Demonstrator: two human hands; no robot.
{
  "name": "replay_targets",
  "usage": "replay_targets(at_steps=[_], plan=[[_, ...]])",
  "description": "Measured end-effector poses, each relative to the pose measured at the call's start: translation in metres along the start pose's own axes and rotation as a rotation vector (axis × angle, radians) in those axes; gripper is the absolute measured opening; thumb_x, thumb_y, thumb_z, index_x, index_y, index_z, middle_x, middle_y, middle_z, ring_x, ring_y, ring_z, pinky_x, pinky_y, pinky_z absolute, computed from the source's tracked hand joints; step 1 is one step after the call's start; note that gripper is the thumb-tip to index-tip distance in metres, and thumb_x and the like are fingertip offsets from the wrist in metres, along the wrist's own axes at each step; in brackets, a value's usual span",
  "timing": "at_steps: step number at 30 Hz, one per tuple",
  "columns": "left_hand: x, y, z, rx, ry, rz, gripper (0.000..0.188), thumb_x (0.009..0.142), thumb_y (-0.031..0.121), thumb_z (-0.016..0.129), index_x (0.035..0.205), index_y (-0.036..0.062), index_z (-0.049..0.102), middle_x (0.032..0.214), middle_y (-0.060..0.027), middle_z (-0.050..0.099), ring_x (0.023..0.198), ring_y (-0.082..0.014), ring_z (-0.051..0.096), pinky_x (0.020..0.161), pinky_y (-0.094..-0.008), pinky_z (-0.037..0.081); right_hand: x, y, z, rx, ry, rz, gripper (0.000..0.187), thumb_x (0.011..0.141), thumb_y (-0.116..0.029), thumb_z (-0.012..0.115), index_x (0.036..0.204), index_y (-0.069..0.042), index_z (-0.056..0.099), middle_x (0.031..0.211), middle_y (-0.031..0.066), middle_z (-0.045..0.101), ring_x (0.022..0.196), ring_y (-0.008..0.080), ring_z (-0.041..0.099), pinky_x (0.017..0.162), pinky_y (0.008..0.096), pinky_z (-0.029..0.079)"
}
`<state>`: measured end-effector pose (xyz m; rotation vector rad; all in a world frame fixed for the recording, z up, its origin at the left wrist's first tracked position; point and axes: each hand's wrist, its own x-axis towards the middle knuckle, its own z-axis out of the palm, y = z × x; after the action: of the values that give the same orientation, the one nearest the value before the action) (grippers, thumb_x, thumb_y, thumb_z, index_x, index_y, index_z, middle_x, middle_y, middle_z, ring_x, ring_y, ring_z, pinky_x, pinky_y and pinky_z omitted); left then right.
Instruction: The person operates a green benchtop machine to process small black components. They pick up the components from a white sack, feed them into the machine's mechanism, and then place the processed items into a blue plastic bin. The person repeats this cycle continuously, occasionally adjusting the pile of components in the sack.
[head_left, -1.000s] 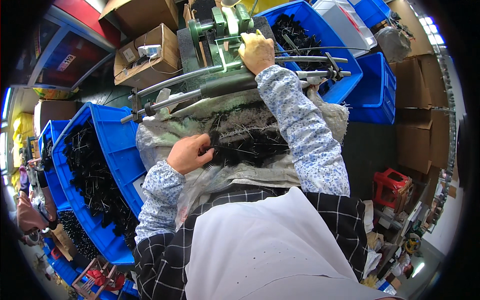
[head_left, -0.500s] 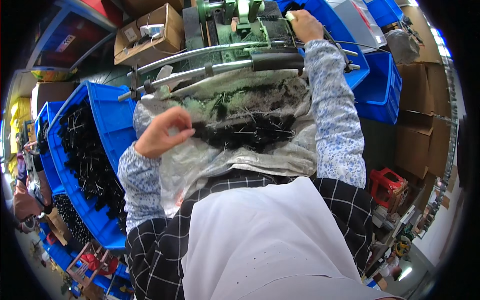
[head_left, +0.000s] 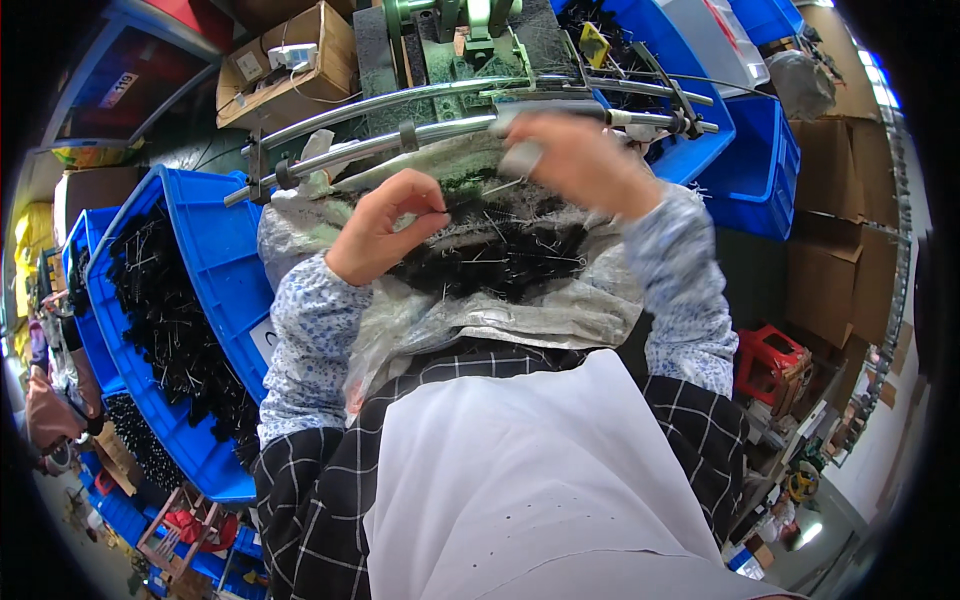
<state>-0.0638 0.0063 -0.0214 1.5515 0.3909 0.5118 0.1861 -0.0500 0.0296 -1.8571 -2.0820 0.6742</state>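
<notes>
- Head view: left hand (head_left: 392, 228) is pinched over the sack cloth's (head_left: 595, 318) left side — can't tell if it holds anything.
- Right hand (head_left: 580, 165) blurs by the rails (head_left: 350, 155), far right corner; grip unreadable.
- Black wire-stemmed pieces (head_left: 500, 262) lie loose mid-cloth.
- Looks partway: left blue bin (head_left: 225, 225) well filled, loose pieces remain; which are finished — unclear.

A white label (head_left: 121, 88) (bearing printed digits) sits on the dark cabinet panel (head_left: 158, 75).

Curled left hand (head_left: 388, 228) and blurred right hand (head_left: 580, 165) hover over the sack (head_left: 590, 318); wires (head_left: 490, 262) lie on it, machine (head_left: 430, 62) beyond.
</notes>
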Motion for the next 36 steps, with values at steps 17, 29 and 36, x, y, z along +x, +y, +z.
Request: replay_targets(at_steps=[17, 29, 36], plan=[[-0.047, -0.036, 0.023, 0.801, -0.292, -0.484, 0.04, 0.076, 0.01, 0.062, 0.113, 0.0033, 0.048, 0.107, -0.0175, 0.052, 0.097, -0.0354, 0.056, 0.081, -0.0418, 0.045, 0.101, 0.088, 0.011, -0.657, 0.489, 0.226, 0.025, 0.084, -0.012, 0.051, 0.104, -0.016, 0.065, 0.088, 0.0063, 0.062, 0.085, 0.0231, 0.06, 0.077, 0.0364, 0.049], [-0.044, -0.023, 0.014, 0.754, -0.275, -0.368, 0.036, 0.075, 0.013, 0.065, 0.108, 0.0051, 0.051, 0.101, -0.0162, 0.059, 0.091, -0.0336, 0.058, 0.077, -0.0403, 0.047, 0.103, 0.092, 0.015, -0.576, 0.483, 0.236, 0.024, 0.084, -0.014, 0.053, 0.103, -0.019, 0.066, 0.087, 0.0061, 0.062, 0.084, 0.0234, 0.059, 0.077, 0.037, 0.049], [-0.037, -0.006, 0.005, 0.761, -0.181, -0.319, 0.031, 0.078, 0.018, 0.065, 0.105, 0.0075, 0.053, 0.096, -0.0139, 0.059, 0.088, -0.0323, 0.058, 0.076, -0.0386, 0.047, 0.104, 0.084, 0.011, -0.688, 0.5, 0.172, 0.018, 0.086, -0.017, 0.052, 0.094, -0.014, 0.067, 0.086, 0.0065, 0.063, 0.085, 0.0203, 0.06, 0.073, 0.0342, 0.049]])
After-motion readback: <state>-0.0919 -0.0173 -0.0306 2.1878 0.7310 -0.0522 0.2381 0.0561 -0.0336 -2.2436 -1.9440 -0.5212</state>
